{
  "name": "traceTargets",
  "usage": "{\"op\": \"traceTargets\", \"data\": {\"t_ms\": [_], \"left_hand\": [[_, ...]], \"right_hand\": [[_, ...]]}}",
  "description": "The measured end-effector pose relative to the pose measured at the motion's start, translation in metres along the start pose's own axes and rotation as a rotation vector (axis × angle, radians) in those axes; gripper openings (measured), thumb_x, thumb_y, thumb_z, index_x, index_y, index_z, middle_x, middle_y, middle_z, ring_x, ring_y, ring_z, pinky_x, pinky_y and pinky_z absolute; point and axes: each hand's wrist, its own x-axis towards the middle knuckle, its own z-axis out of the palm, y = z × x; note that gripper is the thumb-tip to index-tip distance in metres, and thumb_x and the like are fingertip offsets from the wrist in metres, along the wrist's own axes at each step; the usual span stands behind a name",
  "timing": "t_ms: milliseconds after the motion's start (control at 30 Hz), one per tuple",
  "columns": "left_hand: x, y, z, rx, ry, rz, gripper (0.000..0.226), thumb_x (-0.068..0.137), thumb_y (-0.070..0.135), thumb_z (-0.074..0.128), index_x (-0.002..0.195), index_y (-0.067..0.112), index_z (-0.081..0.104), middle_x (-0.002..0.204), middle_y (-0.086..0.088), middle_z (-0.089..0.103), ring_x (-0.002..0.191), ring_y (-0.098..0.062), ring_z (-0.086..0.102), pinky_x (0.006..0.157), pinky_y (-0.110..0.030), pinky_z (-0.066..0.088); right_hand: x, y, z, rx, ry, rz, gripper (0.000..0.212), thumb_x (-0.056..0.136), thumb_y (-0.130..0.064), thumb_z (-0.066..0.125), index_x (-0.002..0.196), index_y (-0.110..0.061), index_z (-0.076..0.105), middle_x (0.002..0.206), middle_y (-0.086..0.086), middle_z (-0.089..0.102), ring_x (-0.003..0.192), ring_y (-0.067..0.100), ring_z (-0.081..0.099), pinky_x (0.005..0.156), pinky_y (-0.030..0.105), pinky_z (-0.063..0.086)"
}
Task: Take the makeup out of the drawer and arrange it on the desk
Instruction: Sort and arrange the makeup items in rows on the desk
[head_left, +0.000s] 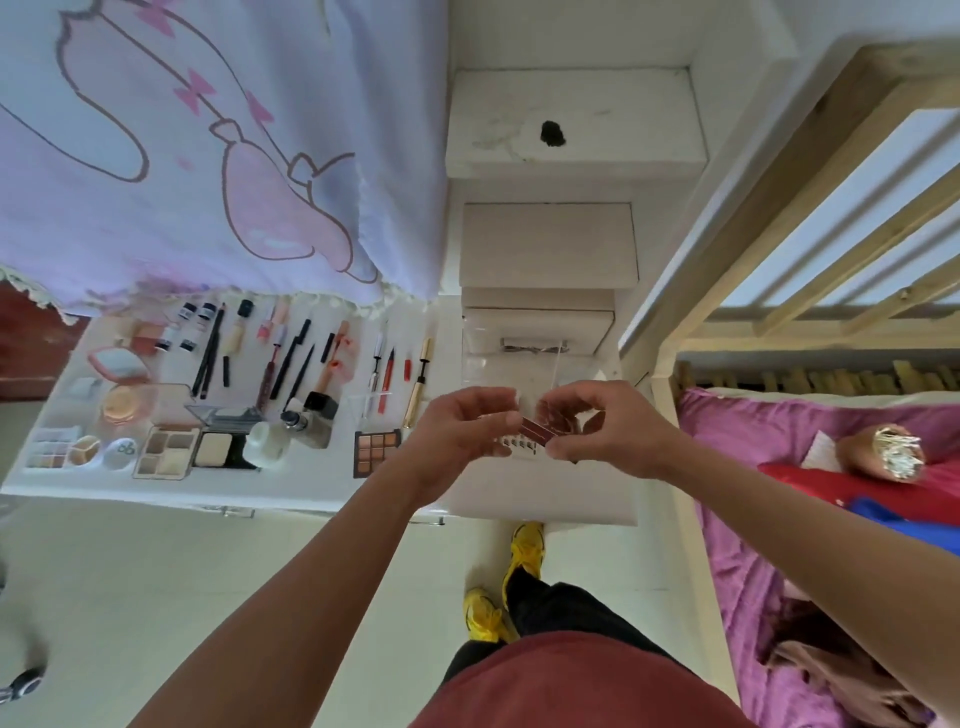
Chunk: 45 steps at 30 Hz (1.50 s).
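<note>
A small flat case of clear plastic with a reddish-brown panel (537, 434) is held between both hands, above the open white drawer (582, 512). One end is pinched by the curled fingertips of the left hand (462, 431), the other by the thumb and fingers of the right hand (602, 426); nothing else is held. Since only the edges are gripped, the case could be dropped back into the drawer, or sprung open, if the hands were pulled apart. Left of the left hand lies the white desk (156, 491), where a square palette of tan shades (377, 449), a gold tube (418, 384) and rows of pencils and brushes are packed closely; a careless set-down could knock them askew. Beyond the left hand a lilac printed cloth (208, 156) hangs; right of the right hand a pink-sheeted bed (753, 519) is seen.
</note>
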Motion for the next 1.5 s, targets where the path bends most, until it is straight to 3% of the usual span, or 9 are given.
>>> {"op": "traceTargets", "data": {"t_ms": [233, 367, 633, 833, 967, 1100, 1267, 1367, 1500], "left_hand": [[-0.028, 0.015, 0.009, -0.022, -0.028, 0.136, 0.046, 0.069, 0.008, 0.075, 0.113, 0.005, 0.062, 0.109, -0.022, 0.061, 0.095, -0.029, 0.063, 0.089, -0.037, 0.053], [-0.040, 0.018, 0.014, -0.111, -0.007, 0.181, 0.052, 0.070, 0.008, 0.071, 0.120, -0.002, 0.058, 0.101, -0.018, 0.062, 0.091, -0.024, 0.066, 0.083, -0.030, 0.054], [-0.050, 0.029, 0.031, -0.049, 0.037, 0.230, 0.060, 0.061, 0.011, 0.082, 0.117, -0.001, 0.062, 0.101, -0.021, 0.067, 0.097, -0.032, 0.065, 0.099, -0.043, 0.050], [-0.042, 0.045, 0.052, 0.008, 0.098, 0.305, 0.062, 0.063, 0.006, 0.083, 0.121, 0.010, 0.061, 0.108, -0.022, 0.069, 0.096, -0.030, 0.068, 0.090, -0.043, 0.054], [-0.033, 0.052, 0.074, 0.128, 0.152, 0.377, 0.060, 0.069, -0.006, 0.078, 0.124, 0.008, 0.059, 0.111, -0.011, 0.069, 0.092, -0.015, 0.069, 0.076, -0.026, 0.054], [-0.028, 0.058, 0.073, 0.128, 0.143, 0.369, 0.044, 0.074, 0.000, 0.076, 0.116, 0.008, 0.065, 0.109, -0.015, 0.071, 0.103, -0.027, 0.068, 0.092, -0.035, 0.052], [-0.024, 0.063, 0.073, 0.114, 0.113, 0.349, 0.029, 0.069, 0.008, 0.081, 0.097, 0.010, 0.074, 0.096, -0.022, 0.071, 0.090, -0.031, 0.069, 0.095, -0.044, 0.051], [-0.025, 0.067, 0.070, 0.110, 0.133, 0.370, 0.028, 0.068, 0.011, 0.080, 0.095, 0.008, 0.074, 0.093, -0.022, 0.071, 0.087, -0.031, 0.069, 0.096, -0.047, 0.051], [-0.031, 0.072, 0.057, 0.142, 0.231, 0.387, 0.020, 0.074, 0.004, 0.078, 0.092, 0.009, 0.074, 0.089, -0.018, 0.073, 0.085, -0.030, 0.071, 0.090, -0.044, 0.053]], "right_hand": [[-0.024, -0.029, -0.004, 0.137, -0.042, -0.047, 0.034, 0.076, -0.011, 0.083, 0.103, -0.029, 0.073, 0.100, 0.003, 0.073, 0.093, 0.014, 0.068, 0.077, 0.026, 0.057], [-0.039, -0.039, -0.012, 0.236, -0.092, -0.033, 0.035, 0.070, -0.020, 0.083, 0.104, -0.024, 0.074, 0.105, 0.012, 0.072, 0.098, 0.021, 0.069, 0.089, 0.030, 0.055], [-0.041, -0.046, -0.035, 0.267, -0.081, -0.073, 0.034, 0.065, -0.016, 0.088, 0.098, -0.018, 0.079, 0.099, 0.011, 0.075, 0.102, 0.035, 0.068, 0.094, 0.038, 0.052], [-0.030, -0.047, -0.059, 0.469, -0.099, 0.025, 0.044, 0.077, -0.018, 0.079, 0.116, -0.003, 0.067, 0.100, 0.014, 0.073, 0.095, 0.028, 0.070, 0.086, 0.033, 0.057], [-0.021, -0.040, -0.073, 0.726, -0.028, 0.286, 0.029, 0.073, -0.012, 0.071, 0.100, -0.001, 0.068, 0.078, 0.010, 0.070, 0.068, 0.020, 0.068, 0.063, 0.027, 0.059], [-0.013, -0.037, -0.081, 0.819, -0.068, 0.372, 0.003, 0.087, -0.007, 0.063, 0.088, -0.004, 0.064, 0.063, 0.004, 0.060, 0.051, 0.012, 0.056, 0.053, 0.024, 0.053], [-0.003, -0.044, -0.081, 0.826, -0.127, 0.399, 0.019, 0.095, -0.005, 0.053, 0.107, 0.001, 0.066, 0.070, 0.008, 0.062, 0.050, 0.013, 0.059, 0.052, 0.023, 0.054], [0.004, -0.050, -0.077, 0.805, -0.137, 0.395, 0.034, 0.094, -0.006, 0.054, 0.125, 0.009, 0.059, 0.083, 0.013, 0.062, 0.064, 0.019, 0.060, 0.054, 0.023, 0.055], [0.010, -0.057, -0.069, 0.803, -0.163, 0.375, 0.048, 0.087, -0.007, 0.062, 0.131, 0.009, 0.052, 0.082, 0.010, 0.061, 0.063, 0.017, 0.063, 0.053, 0.024, 0.056]]}}
